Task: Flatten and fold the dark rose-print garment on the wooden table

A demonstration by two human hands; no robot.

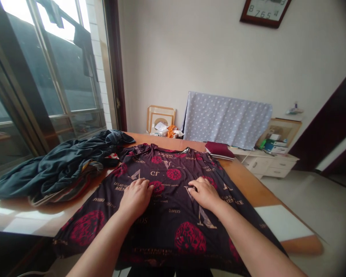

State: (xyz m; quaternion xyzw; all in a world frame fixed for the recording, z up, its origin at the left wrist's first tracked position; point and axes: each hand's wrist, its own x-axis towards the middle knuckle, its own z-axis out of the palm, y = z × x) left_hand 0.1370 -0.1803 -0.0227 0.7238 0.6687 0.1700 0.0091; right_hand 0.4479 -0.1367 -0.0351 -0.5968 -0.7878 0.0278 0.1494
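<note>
We note wooden table [248, 184] | dark red-printed shirt [173, 227] spread flat across it, collar far side | heap of dark clothes [60, 169] at its left | our left hand [136, 196] and right hand [204, 192] palm-down on shirt's middle, fingers close together, gripping nothing

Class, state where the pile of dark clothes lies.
Head view: the pile of dark clothes lies on the table, left of the patterned shirt, beside the window.
</note>
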